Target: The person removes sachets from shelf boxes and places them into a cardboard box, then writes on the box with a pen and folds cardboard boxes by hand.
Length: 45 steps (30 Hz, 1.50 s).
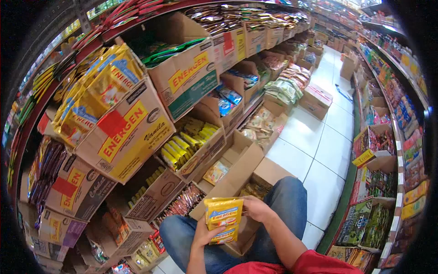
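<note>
Head view. The left hand [204, 233] is closed around the left side of a yellow Energen pack [223, 220], thumb laid across its front, gripping it. The right hand [256, 208] is partly closed, its bent fingers touching the upper right edge of the same pack; the fingertips are hidden, so how firmly they pinch cannot be told. The pack is held roughly upright between the knees, above an open carton [246, 235].

Edges and clearance: the left knee [175, 228] lies close to the lower shelf cartons, leaving little room on that side. Beyond the right knee [289, 192], white floor tiles [325, 176] form a strip of open floor reaching to the green shelf base [341, 210]. The aisle runs on into the distance, narrowed by one closed carton [317, 101] standing near the left-hand shelving.

Counts: two printed panels show on the held pack, one above the other. Three large Energen cartons stand out on the shelving: one Vanila carton [130, 137], one green-banded carton [185, 75] and one Cokelat carton [80, 185]. The yellow pouches [98, 93] in the Vanila carton overlap too much for a sure count. One orange-and-white packet [216, 172] lies in a tray-like carton [205, 182] beyond the hands.
</note>
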### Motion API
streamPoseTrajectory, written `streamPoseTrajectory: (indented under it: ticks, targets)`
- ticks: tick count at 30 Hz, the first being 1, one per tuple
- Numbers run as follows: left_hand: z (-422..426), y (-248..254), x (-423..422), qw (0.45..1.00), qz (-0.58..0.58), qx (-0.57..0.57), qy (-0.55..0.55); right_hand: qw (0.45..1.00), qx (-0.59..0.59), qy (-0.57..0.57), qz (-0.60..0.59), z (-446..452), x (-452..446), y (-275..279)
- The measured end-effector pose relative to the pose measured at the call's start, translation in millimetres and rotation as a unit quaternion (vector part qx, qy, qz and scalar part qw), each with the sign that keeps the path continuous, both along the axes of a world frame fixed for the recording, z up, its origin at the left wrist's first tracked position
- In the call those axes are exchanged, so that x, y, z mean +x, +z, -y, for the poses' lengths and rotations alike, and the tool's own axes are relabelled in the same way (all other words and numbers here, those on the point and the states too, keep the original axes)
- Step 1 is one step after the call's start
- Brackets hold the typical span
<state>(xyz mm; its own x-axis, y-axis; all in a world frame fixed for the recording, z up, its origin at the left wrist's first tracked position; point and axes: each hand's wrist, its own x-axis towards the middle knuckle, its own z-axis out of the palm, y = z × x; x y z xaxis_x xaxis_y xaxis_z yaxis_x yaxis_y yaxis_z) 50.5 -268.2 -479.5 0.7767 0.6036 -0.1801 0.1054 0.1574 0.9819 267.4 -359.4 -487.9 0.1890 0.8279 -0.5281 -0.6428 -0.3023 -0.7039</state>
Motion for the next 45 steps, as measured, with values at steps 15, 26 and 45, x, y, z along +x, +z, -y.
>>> streamPoseTrajectory:
  ticks: [15, 26, 45]
  targets:
    - [-16, 2, -16, 0.986, 0.015, 0.166, -0.010, 0.976, 0.154, 0.133, -0.083, -6, -9, 3]
    - [-15, -2, -25, 0.995, 0.064, 0.075, 0.032, 0.960, 0.153, 0.139, -0.186, -4, -3, -14]
    - [-18, -1, -38, 0.998, 0.053, 0.022, -0.007, 0.929, 0.238, 0.179, -0.219, 3, -17, -9]
